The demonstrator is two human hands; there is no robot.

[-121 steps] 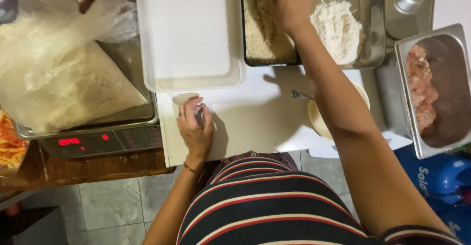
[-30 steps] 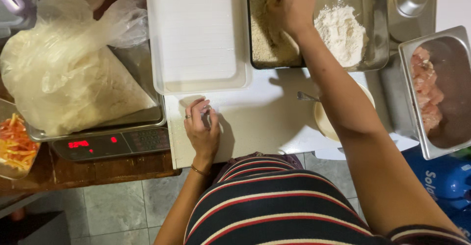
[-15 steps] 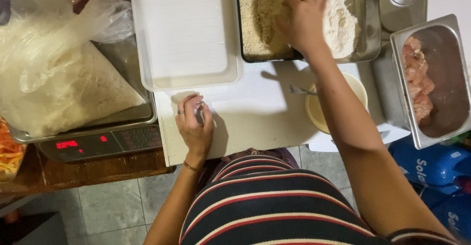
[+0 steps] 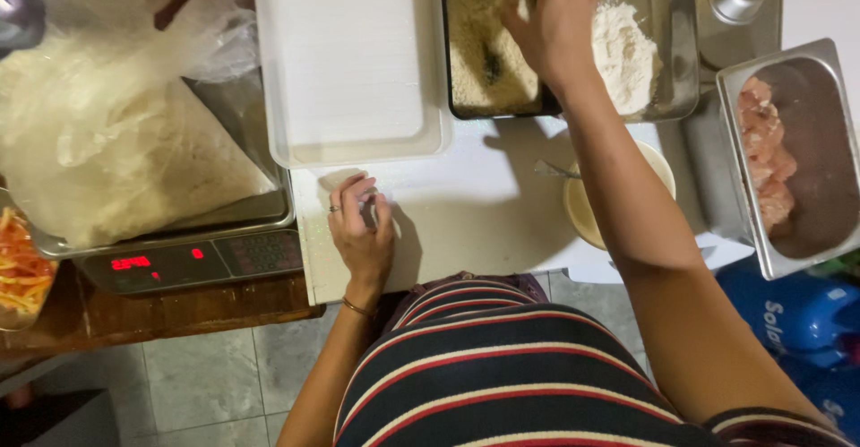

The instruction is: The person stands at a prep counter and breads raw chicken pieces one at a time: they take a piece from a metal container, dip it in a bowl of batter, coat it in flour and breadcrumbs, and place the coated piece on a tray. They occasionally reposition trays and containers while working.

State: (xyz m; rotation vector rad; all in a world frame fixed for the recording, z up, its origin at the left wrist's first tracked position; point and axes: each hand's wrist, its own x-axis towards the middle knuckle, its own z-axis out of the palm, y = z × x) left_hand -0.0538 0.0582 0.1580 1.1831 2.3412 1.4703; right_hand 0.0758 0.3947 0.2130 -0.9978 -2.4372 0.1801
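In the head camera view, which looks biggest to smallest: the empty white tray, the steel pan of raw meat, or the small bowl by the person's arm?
1. White tray, clearly largest.
2. Steel pan of raw meat, partly cut off at the edge.
3. Small bowl, smallest, though the arm hides part.

counter point(image 4: 484, 223): carries trays, bowl and left hand
crumb tray point(image 4: 475, 44): far edge, right hand point(image 4: 551, 17) in it
flour pan point(image 4: 645, 44): touching the crumb tray's right side
flat tray point(image 4: 349, 62): left of the crumb tray
bowl point(image 4: 582, 210): nearer than the flour pan, under the right forearm
meat pan point(image 4: 788, 160): far right
scale point(image 4: 188, 259): left of the counter, bag point(image 4: 116, 142) on top
left hand point(image 4: 363, 232): flat on the counter, near edge
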